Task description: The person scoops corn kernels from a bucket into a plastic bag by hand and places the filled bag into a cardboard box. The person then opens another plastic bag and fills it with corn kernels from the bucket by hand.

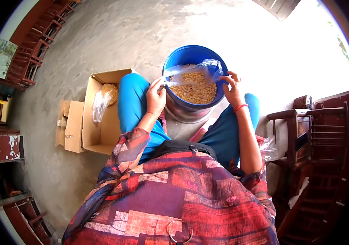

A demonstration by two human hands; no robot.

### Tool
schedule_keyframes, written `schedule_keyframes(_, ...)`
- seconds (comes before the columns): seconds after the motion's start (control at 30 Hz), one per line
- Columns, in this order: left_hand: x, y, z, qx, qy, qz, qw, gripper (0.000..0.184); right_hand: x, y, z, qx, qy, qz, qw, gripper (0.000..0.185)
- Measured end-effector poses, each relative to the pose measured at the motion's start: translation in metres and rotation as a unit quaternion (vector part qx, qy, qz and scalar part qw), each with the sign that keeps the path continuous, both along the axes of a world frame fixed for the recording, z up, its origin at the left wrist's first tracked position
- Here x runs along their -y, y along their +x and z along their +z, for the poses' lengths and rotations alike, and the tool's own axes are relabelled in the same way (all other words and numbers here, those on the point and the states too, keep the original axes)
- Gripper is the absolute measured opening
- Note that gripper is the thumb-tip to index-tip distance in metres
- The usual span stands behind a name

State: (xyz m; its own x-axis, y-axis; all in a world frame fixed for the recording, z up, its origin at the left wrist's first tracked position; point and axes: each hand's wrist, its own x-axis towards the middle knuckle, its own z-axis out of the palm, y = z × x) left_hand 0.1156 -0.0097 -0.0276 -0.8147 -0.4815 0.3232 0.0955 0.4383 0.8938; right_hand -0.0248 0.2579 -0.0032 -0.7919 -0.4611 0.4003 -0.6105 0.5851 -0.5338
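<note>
A clear plastic bag (195,73) is stretched across the mouth of a blue bucket (181,54). My left hand (156,98) pinches the bag's left end at the bucket's left rim. On the other side, my right hand (233,90) has its fingers closed on the right end, by the right rim. Yellow pieces that look like dried corn kernels (193,93) lie inside the bucket, partly seen through the film. The bag looks flat, and I cannot make out anything in it. Beneath the bucket is a round, greyish base (186,115) between my knees.
An open cardboard box (105,139) stands left of my left knee, holding a filled plastic bag (108,94) of yellow pieces. At right are a dark red wooden chair (293,139) and a crumpled clear plastic bag (268,149). Red wooden chairs (31,59) line the far left.
</note>
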Motion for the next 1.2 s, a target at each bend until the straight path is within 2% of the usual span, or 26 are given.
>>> schedule_keyframes(0.07,-0.002,0.001,0.004,0.002,0.031,0.002,1.000,0.038,-0.003,-0.001,-0.006,0.001,0.006,-0.046,0.999,0.029)
schedule_keyframes(0.13,-0.001,-0.002,0.008,0.010,0.055,0.008,0.998,0.034,0.002,-0.007,-0.015,0.029,-0.044,-0.060,0.997,0.030)
schedule_keyframes(0.27,0.002,-0.002,0.011,-0.018,0.113,0.007,0.993,0.025,0.004,-0.006,-0.016,0.043,-0.058,-0.080,0.994,0.037)
schedule_keyframes(0.3,0.006,-0.003,0.006,-0.008,0.165,-0.008,0.986,0.024,0.007,-0.004,-0.011,0.062,-0.057,-0.088,0.993,0.038)
schedule_keyframes(0.33,0.003,-0.001,0.025,0.009,0.174,-0.014,0.985,0.021,0.008,-0.002,-0.007,0.086,-0.047,-0.099,0.990,0.039)
schedule_keyframes(0.4,0.000,-0.002,0.044,-0.012,0.316,-0.057,0.947,0.017,0.010,-0.002,-0.003,0.093,-0.047,-0.106,0.989,0.041)
schedule_keyframes(0.47,-0.006,0.002,0.103,0.028,0.353,-0.156,0.922,0.027,0.010,-0.003,-0.001,0.085,-0.018,-0.118,0.989,0.041)
schedule_keyframes(0.5,-0.013,0.004,0.140,0.010,0.387,-0.236,0.891,0.036,0.010,-0.002,-0.002,0.091,-0.021,-0.118,0.989,0.041)
schedule_keyframes(0.6,-0.034,0.008,0.222,-0.068,0.330,-0.459,0.822,0.070,0.010,-0.003,-0.003,0.091,-0.014,-0.116,0.989,0.039)
schedule_keyframes(0.67,-0.051,0.005,0.257,-0.147,0.382,-0.600,0.687,0.068,0.011,-0.003,-0.003,0.103,-0.020,-0.105,0.989,0.039)
schedule_keyframes(0.73,-0.067,0.002,0.284,-0.181,0.425,-0.704,0.540,0.067,0.012,-0.003,-0.006,0.061,-0.014,-0.097,0.993,0.039)
schedule_keyframes(0.77,-0.074,0.005,0.290,-0.184,0.445,-0.711,0.513,0.066,0.011,-0.002,-0.005,0.063,-0.005,-0.099,0.993,0.039)
schedule_keyframes(0.83,-0.088,0.012,0.294,-0.184,0.473,-0.708,0.492,0.064,0.011,0.000,0.001,0.060,0.016,-0.107,0.992,0.040)
schedule_keyframes(1.07,-0.107,0.025,0.289,-0.174,0.541,-0.669,0.479,0.059,0.004,-0.002,-0.007,0.042,0.005,-0.106,0.993,0.041)
schedule_keyframes(1.2,-0.111,0.032,0.286,-0.170,0.569,-0.646,0.480,0.055,0.007,0.000,-0.006,0.070,-0.012,-0.111,0.991,0.039)
